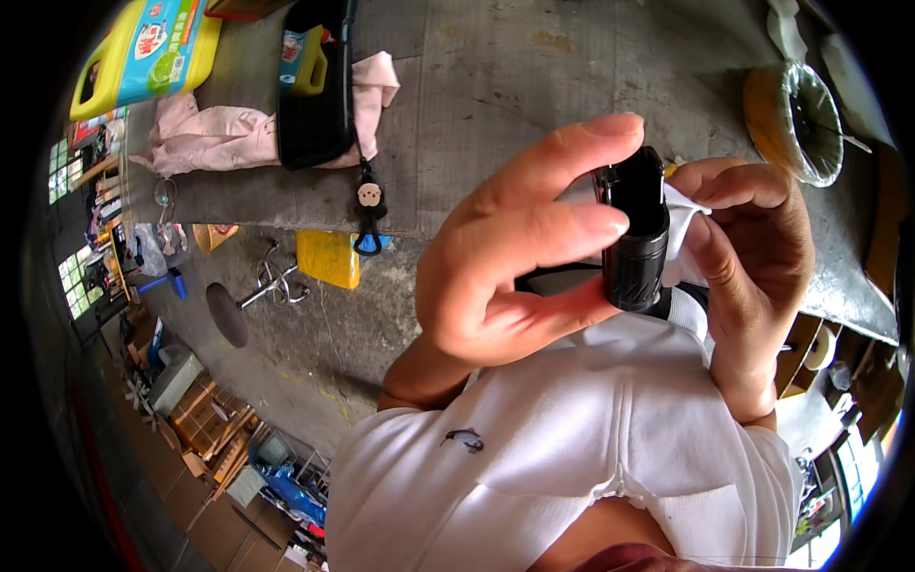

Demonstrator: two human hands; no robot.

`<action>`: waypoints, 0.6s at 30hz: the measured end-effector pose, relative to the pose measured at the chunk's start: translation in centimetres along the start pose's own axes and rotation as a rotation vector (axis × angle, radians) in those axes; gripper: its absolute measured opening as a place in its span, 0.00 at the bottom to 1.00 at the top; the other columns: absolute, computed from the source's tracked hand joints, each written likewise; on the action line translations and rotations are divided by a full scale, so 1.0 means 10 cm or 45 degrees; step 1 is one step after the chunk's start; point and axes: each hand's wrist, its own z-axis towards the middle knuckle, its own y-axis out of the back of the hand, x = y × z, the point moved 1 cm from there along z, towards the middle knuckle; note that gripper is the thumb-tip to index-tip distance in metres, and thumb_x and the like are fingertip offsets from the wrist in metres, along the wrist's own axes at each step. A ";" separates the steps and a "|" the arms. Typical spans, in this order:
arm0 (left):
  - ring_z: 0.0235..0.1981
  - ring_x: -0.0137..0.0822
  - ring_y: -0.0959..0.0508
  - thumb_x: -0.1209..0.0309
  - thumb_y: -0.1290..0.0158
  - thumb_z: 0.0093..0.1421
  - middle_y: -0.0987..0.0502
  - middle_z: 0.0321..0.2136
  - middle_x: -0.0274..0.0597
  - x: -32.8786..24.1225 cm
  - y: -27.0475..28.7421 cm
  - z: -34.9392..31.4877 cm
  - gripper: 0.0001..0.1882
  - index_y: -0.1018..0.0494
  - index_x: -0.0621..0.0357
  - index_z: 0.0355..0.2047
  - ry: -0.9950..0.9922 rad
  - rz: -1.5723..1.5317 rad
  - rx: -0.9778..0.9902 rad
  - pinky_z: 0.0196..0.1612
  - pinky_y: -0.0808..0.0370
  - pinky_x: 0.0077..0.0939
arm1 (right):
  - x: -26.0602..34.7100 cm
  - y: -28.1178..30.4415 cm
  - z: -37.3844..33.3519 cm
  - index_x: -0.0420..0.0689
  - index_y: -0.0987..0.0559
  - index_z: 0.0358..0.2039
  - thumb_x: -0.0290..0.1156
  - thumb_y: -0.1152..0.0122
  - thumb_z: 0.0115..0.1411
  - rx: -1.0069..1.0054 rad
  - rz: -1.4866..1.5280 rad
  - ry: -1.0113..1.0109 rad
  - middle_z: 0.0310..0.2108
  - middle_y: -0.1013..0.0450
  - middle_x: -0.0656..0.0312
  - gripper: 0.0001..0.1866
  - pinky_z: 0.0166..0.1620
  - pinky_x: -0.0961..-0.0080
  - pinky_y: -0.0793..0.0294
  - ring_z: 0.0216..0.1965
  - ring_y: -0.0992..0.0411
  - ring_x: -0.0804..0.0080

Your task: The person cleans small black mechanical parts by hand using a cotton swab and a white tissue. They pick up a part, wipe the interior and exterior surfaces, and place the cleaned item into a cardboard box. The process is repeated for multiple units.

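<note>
A black cylinder (636, 265) with a ribbed, patterned lower part and a dark hollow-looking upper part stands upright in front of my chest. My left hand (505, 248) grips it from the left, its thumb and fingers closed around the side. On the other side, my right hand (758, 248) pinches a thin white cloth or tissue (679, 234) between thumb and fingers. That white piece lies against the cylinder's right side; part of it is hidden behind the cylinder. I cannot tell exactly what the cylinder is.
A grey worktable (496, 86) spans the far side. On it lie a black phone (316, 124) with a charm strap (369, 195), a pink cloth (214, 133) and a yellow jug (200, 48). A plastic-lined bin (762, 119) stands right. A round stool (227, 315) is on the floor.
</note>
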 end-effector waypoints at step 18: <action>0.52 0.62 0.31 0.83 0.35 0.39 0.35 0.50 0.71 -0.34 -0.18 0.17 0.30 0.33 0.64 0.45 0.291 0.425 0.622 0.60 0.48 0.53 | 0.05 0.14 -0.07 0.43 0.31 0.25 0.26 0.26 0.41 0.027 0.557 -0.307 0.26 0.32 0.62 0.18 0.32 0.86 0.35 0.28 0.34 0.78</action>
